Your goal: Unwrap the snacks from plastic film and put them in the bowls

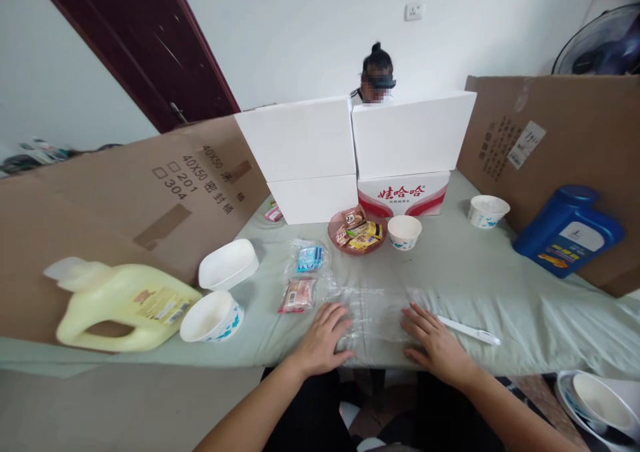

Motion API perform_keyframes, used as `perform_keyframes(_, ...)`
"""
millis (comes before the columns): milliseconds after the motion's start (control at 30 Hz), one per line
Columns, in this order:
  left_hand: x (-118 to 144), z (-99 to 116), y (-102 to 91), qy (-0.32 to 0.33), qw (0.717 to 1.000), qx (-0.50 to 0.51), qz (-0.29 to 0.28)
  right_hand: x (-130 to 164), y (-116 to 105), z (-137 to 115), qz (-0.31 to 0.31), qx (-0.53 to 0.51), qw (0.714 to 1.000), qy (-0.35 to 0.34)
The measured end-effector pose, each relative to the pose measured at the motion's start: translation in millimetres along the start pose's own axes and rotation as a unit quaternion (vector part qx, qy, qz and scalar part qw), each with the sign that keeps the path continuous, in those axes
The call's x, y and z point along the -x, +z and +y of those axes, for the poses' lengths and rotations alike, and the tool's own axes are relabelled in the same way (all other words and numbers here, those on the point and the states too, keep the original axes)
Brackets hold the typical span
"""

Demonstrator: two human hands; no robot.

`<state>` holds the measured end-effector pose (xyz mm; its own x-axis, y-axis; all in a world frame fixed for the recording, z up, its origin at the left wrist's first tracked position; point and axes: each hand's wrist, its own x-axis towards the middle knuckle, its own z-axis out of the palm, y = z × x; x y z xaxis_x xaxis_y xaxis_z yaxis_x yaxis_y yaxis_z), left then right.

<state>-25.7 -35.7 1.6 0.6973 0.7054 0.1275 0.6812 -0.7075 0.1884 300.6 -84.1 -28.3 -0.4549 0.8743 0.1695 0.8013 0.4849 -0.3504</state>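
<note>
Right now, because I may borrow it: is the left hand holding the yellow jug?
No, the left hand rests at the edge of the clear plastic, apart from the yellow jug.

— What sort of place is this?
— Probably a room in a home: plain white walls (300, 25), a dark red door (133, 39) with a metal handle (177, 113), a white rectangular wall socket (414, 12), a round caged fan (600, 45).
— And the working spot?
— A bench (530, 325) under rumpled pale green cloth (430, 269), screened by brown cardboard panels (110, 212) and smooth white boxes (300, 139).

The clear sheet (376, 313) is probably glossy, crinkled plastic, the tablecloth (450, 265) creased matt cloth.
</note>
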Motion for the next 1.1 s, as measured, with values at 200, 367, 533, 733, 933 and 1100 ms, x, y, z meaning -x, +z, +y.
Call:
perform_keyframes(200, 4, -2, -13.5, 0.015, 0.997, 0.072, 0.002, 3, -21, -1, -0.014, -0.084, 0.996, -0.014)
perform_keyframes(367, 0, -15, -10.0, -0.009, 0.989, 0.143, 0.043, -3, -21, 3, 0.028, -0.14, 0.989, 0.037)
perform_keyframes(533, -25, -25, -11.1, -0.168, 0.975, 0.132, 0.065, -23, -16, 7, 0.074, -0.092, 0.982, 0.147)
perform_keyframes(733, -57, -16, -2.9, -0.27, 0.961, 0.038, 0.048, -55, -12, 3, 0.033, 0.071, 0.957, 0.278)
perform_keyframes(933, -61, -6, 10.3, -0.309, 0.95, -0.028, 0.041, -67, -5, -3, 0.013, 0.122, 0.949, 0.29)
perform_keyframes(1100, -64, -4, 10.4, -0.328, 0.942, -0.06, 0.041, -67, -5, -7, 0.001, 0.146, 0.947, 0.286)
